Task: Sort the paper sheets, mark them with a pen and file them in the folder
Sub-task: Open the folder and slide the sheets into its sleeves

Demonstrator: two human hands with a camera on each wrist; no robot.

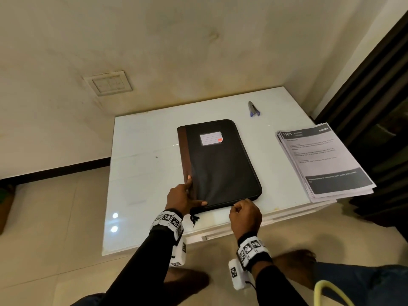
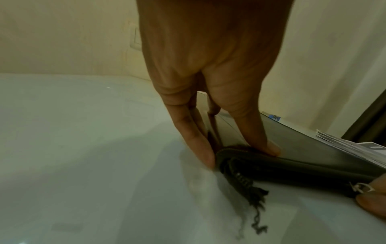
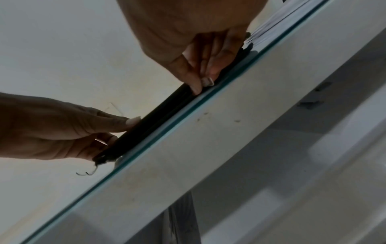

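Nearest: right hand [image 1: 245,214] pinching the zipper pull [image 2: 362,188] at the near edge of the closed folder [image 1: 218,164], probably to unzip it; left hand [image 1: 184,196] clamping the near-left corner, likely to keep it steady on the table [image 1: 141,173]. Farther right, paper sheets [image 1: 324,160] stacked, print unreadable; beyond, maybe a stapler [image 1: 254,109], no pen visible.

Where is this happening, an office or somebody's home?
Probably a room in a home, hard to be sure: a low white glass-topped table on a tiled floor, a plain wall with a switch plate, and dark curtains.
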